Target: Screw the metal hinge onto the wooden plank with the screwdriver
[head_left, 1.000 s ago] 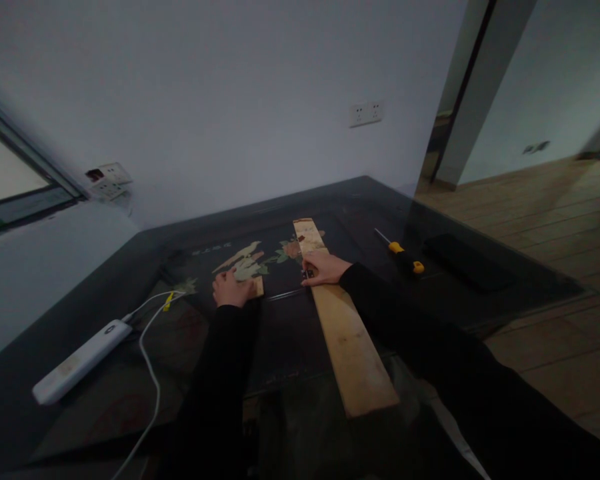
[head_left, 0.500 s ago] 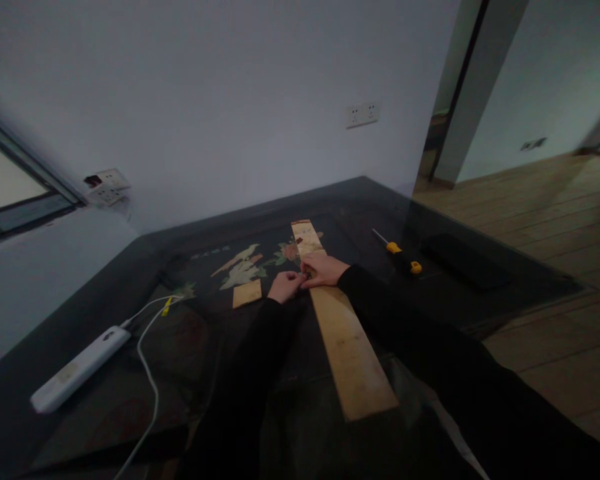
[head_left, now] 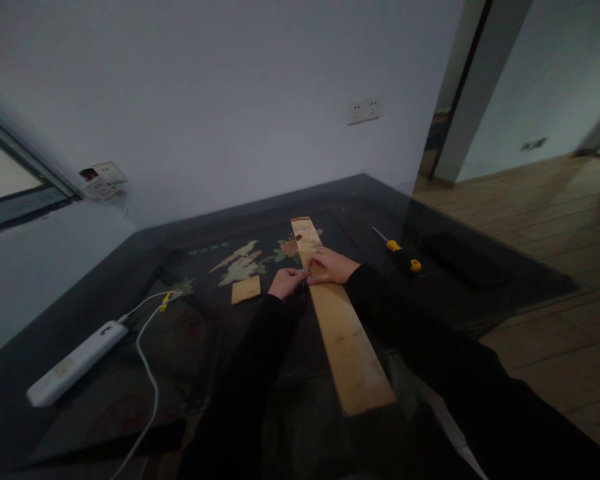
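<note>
A long wooden board (head_left: 347, 347) lies lengthwise on the dark table. At its left edge, my left hand (head_left: 286, 283) is closed in a pinch on a small shiny metallic piece (head_left: 303, 274), too small and dim to name. My right hand (head_left: 331, 266) rests across the board, its thumb and fingers closed by the same spot; what they grip is hidden. A small square wooden piece (head_left: 246, 290) lies left of my left hand. To the right lies a screwdriver (head_left: 403, 257) with a yellow and black handle, its shaft pointing to the wall.
The dark table (head_left: 290, 357) has a flower and bird picture on its top. A white power strip (head_left: 77, 365) with a white cable (head_left: 147, 373) lies at the left. A flat black object (head_left: 463, 260) is at the right. The wall (head_left: 230, 100) stands behind.
My right hand's fingers have shifted slightly and drawn back a little, so more of the metallic piece shows between the hands. The board stays in place; the view has tilted slightly.
</note>
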A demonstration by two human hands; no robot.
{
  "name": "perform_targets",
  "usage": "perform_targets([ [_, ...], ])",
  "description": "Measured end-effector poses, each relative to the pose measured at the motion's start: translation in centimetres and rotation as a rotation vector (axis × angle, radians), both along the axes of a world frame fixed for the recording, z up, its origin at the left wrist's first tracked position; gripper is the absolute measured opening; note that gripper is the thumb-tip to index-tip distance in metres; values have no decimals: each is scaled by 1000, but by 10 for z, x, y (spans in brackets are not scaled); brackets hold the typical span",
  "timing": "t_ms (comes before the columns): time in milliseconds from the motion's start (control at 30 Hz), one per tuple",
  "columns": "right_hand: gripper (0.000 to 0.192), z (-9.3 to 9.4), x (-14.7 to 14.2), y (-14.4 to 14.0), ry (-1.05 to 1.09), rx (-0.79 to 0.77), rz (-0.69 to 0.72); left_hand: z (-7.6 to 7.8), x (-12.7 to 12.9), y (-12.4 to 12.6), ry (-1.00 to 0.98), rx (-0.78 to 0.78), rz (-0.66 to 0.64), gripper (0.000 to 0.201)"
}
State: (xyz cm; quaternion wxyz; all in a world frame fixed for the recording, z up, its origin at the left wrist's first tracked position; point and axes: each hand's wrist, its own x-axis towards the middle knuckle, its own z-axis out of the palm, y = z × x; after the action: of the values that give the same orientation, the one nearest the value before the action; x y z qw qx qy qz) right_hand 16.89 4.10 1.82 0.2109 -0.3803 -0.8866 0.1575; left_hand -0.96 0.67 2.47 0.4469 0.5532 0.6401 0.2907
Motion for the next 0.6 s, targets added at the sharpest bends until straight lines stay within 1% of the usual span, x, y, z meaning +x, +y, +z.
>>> perform_targets([
  [133, 46, -4, 0, 3, 10, 11, 18, 1, 1, 0, -25, -33, -9, 32],
  [300, 47, -6, 0, 4, 10, 22, 21, 0, -1, 0, -23, -22, 3, 28],
  [467, 45, -1, -3, -2, -6, 0, -7, -6, -2, 2, -65, -2, 11, 28],
  [600, 44, 1, -4, -4, 8, -6, -21, -12, -5, 4, -114, 11, -7, 29],
])
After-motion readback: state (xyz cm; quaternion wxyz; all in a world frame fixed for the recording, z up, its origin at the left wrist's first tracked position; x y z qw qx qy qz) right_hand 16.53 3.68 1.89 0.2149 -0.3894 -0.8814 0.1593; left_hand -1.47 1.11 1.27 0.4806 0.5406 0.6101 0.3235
